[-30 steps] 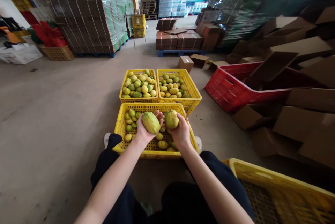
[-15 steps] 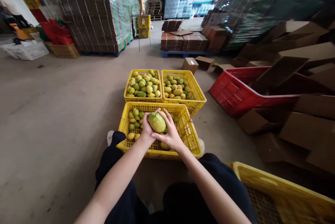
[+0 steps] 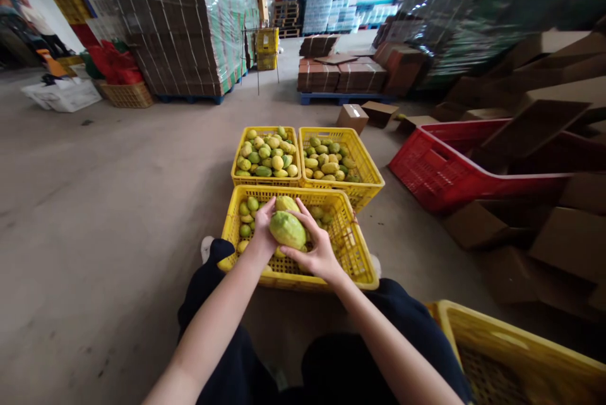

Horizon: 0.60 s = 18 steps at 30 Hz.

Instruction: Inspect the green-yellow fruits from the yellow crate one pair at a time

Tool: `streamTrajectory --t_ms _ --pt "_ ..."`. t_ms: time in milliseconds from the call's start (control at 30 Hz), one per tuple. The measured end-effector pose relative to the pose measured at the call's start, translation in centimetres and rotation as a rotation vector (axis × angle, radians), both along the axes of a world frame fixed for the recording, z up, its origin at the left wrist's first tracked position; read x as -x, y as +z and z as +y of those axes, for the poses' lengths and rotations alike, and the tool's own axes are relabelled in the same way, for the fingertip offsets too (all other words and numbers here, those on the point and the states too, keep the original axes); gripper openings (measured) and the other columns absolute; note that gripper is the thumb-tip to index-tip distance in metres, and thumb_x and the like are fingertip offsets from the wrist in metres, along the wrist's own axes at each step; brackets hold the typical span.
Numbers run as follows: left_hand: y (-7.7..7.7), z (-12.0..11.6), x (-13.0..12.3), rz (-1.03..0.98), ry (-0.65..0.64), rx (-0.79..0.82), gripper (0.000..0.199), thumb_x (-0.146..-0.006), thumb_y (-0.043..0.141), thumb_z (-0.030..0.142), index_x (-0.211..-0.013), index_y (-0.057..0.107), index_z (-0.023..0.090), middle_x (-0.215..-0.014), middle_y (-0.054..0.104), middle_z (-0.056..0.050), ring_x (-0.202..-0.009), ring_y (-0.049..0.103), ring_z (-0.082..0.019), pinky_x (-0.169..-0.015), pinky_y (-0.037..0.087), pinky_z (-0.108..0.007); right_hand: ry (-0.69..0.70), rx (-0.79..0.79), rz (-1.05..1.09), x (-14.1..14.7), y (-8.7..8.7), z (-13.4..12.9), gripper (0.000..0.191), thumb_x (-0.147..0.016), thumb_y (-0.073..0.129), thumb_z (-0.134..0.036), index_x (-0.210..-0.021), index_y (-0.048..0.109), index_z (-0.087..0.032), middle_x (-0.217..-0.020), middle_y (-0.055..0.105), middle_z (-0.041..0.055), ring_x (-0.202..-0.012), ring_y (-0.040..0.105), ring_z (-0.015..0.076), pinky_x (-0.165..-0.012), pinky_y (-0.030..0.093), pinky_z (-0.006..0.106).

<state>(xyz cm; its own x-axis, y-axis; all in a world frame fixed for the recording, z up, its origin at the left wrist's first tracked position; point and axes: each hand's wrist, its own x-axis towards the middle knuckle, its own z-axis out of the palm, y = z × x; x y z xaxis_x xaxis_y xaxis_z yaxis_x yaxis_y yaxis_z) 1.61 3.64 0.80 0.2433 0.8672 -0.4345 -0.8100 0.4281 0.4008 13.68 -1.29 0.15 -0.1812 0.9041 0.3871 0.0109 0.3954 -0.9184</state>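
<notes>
A large green-yellow fruit (image 3: 287, 230) is held between my two hands above the near yellow crate (image 3: 367, 266). My right hand (image 3: 316, 247) grips its right side, thumb below and fingers over the top. My left hand (image 3: 264, 228) is wrapped along the left side, its fingers partly hidden. A second, yellower fruit (image 3: 286, 204) shows just beyond, between the fingertips; what supports it is unclear. Smaller green and yellow fruits (image 3: 245, 229) lie in the near crate.
Two yellow crates of fruit, left (image 3: 237, 168) and right (image 3: 374, 171), stand behind the near one. A red crate (image 3: 426, 171) and cardboard boxes (image 3: 568, 244) are on the right. Another yellow crate (image 3: 521, 335) is at lower right. People (image 3: 40, 20) are at far left.
The second, yellower fruit now shows more fully behind the held one. The held fruit has turned slightly and my right fingers have shifted. The whole view has moved a little, pushing things rightward.
</notes>
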Motion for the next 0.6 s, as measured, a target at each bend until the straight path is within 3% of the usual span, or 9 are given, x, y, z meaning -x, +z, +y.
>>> streamTrajectory --t_ms 167,300,467,600 --pt "0.5 0.6 0.0 0.018 0.088 0.028 0.026 -0.092 0.049 0.033 -0.083 0.066 0.015 -0.072 0.07 -0.004 -0.074 0.069 -0.018 -0.079 0.054 -0.03 -0.103 0.183 0.261 -1.3 0.3 0.4 0.056 -0.058 0.085 -0.028 -0.11 0.066 -0.025 -0.111 0.07 0.005 -0.108 0.063 0.0276 -0.097 0.049 0.041" --pt "0.7 1.0 0.5 0.072 0.217 0.06 0.022 -0.091 0.048 0.031 -0.088 0.066 0.018 -0.069 0.068 0.0 -0.067 0.066 -0.014 -0.075 0.054 -0.026 -0.183 0.213 0.313 -2.2 0.2 1.3 0.053 -0.056 0.085 -0.025 -0.105 0.064 -0.026 -0.103 0.07 0.0009 -0.098 0.063 0.0234 -0.089 0.051 0.034" --pt "1.3 0.8 1.5 0.034 0.139 -0.015 0.032 -0.091 0.041 0.036 -0.076 0.063 0.018 -0.064 0.063 -0.002 -0.065 0.064 -0.016 -0.072 0.054 -0.03 -0.249 0.195 0.374 -1.8 -0.1 2.1 0.056 -0.053 0.086 -0.019 -0.1 0.057 -0.028 -0.094 0.066 -0.0031 -0.088 0.062 0.0187 -0.081 0.052 0.03" --pt "1.8 0.6 1.8 0.066 0.213 -0.124 0.038 -0.091 0.037 0.031 -0.066 0.062 0.017 -0.061 0.061 -0.002 -0.059 0.061 -0.013 -0.069 0.052 -0.027 -0.289 0.134 0.309 -1.2 -0.2 2.5 0.056 -0.054 0.086 -0.02 -0.101 0.055 -0.028 -0.1 0.063 -0.0012 -0.095 0.059 0.0202 -0.084 0.051 0.032"
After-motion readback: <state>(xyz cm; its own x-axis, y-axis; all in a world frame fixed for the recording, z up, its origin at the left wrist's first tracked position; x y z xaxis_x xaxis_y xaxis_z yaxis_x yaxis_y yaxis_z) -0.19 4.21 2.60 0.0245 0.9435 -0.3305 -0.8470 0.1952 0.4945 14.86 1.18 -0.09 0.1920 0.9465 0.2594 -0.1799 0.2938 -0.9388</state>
